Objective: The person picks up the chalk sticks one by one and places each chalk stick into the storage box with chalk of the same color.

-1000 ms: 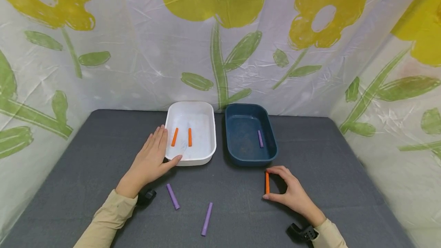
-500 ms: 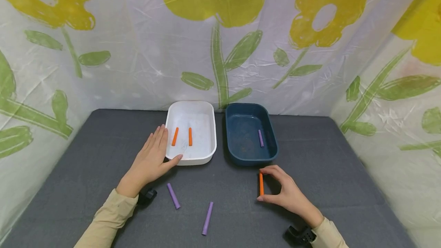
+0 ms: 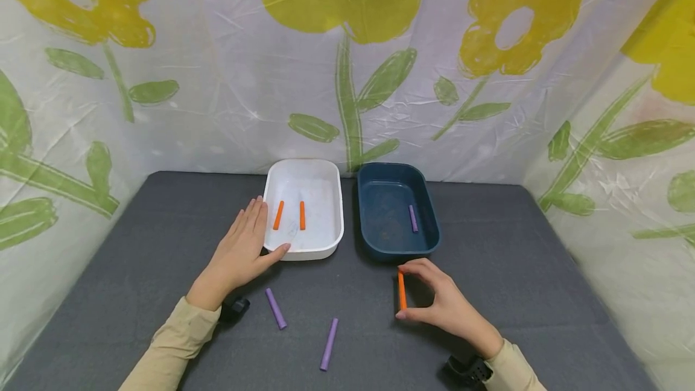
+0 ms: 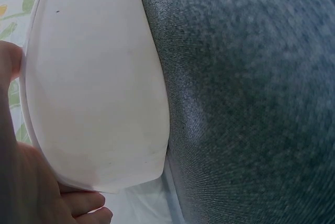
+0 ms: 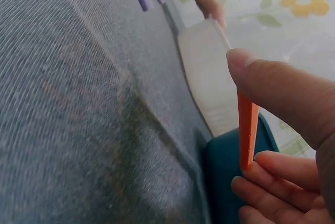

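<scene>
My right hand (image 3: 442,297) pinches an orange chalk stick (image 3: 402,291) by its two ends, thumb at the near end and fingertips at the far one. It is just in front of the dark blue dish (image 3: 385,210); the right wrist view shows the same chalk (image 5: 248,130) between thumb and fingers. My left hand (image 3: 239,252) rests with straight fingers along the left side of the white dish (image 3: 323,198), thumb at its front rim. Two orange chalk sticks, one left (image 3: 278,215) and one right (image 3: 302,215), lie in the white dish.
A purple chalk stick (image 3: 413,218) lies inside the blue dish. On the grey tablecloth (image 3: 521,270) lie two more purple sticks, one nearer the left hand (image 3: 276,308) and one front centre (image 3: 328,344). A flowered curtain (image 3: 228,107) stands behind the table.
My right hand has slid left along the front of the blue dish, carrying the orange chalk stick. The left hand stays at the white dish.
</scene>
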The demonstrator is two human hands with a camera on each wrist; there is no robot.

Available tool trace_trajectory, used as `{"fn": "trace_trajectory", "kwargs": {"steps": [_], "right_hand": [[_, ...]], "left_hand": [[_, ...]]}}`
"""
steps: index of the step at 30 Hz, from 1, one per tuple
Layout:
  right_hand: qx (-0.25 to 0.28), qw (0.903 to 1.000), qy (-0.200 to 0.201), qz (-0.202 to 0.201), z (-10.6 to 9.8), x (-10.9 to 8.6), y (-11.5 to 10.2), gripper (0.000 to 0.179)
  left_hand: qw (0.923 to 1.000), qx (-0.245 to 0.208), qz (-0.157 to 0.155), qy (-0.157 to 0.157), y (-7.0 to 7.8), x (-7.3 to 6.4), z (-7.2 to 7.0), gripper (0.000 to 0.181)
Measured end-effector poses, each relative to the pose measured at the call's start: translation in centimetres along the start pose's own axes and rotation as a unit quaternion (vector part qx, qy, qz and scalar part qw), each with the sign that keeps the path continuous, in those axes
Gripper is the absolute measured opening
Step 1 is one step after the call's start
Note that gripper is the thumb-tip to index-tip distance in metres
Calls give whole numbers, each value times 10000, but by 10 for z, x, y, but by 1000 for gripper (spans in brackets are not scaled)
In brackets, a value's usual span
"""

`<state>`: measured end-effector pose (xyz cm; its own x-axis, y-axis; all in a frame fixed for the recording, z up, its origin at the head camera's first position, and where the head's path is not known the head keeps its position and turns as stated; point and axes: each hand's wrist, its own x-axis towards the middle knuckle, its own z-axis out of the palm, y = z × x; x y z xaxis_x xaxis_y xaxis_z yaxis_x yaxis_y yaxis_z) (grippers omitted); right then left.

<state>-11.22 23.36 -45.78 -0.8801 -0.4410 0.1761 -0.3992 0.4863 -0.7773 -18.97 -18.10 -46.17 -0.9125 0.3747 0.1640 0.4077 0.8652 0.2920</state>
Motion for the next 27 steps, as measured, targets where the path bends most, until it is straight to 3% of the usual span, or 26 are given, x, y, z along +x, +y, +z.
{"fn": "trace_trajectory", "kwargs": {"steps": [27], "right_hand": [[50, 9970, -281, -718, 12, 24, -35, 69]], "left_hand": [[10000, -2, -13, 32, 1, 0, 0, 101]]}}
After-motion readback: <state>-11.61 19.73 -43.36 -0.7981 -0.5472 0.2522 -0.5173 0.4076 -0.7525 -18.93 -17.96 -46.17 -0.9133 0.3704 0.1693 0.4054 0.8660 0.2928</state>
